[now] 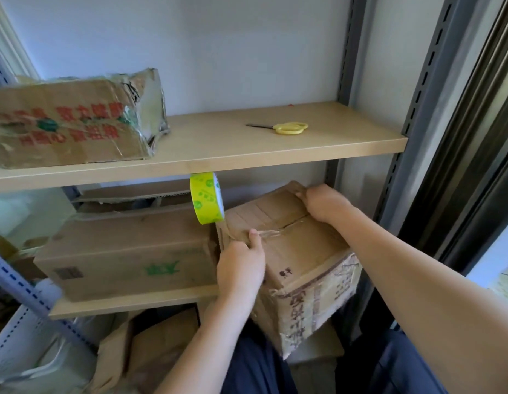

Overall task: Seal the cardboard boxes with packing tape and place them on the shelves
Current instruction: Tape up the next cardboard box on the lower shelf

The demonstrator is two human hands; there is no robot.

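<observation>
In front of the metal shelving, a worn cardboard box (298, 248) is sitting tilted at the right end of the lower shelf (127, 301), its near corner jutting out past the board. The left hand (241, 265) is pressing on the box's top near the left edge, thumb lying straight along the taped seam and fingers wrapping down the side. The right hand (324, 203) is gripping the far top edge, fingers curling over it. A yellow-green tape roll (206, 198) is standing on edge at the box's left corner, a strip apparently running from it onto the seam, though that part is blurry. A longer box (127, 260) is lying just beside it. Yellow-handled scissors (287, 127) and a crumpled box (73, 120) are resting on the upper shelf (247, 155).
</observation>
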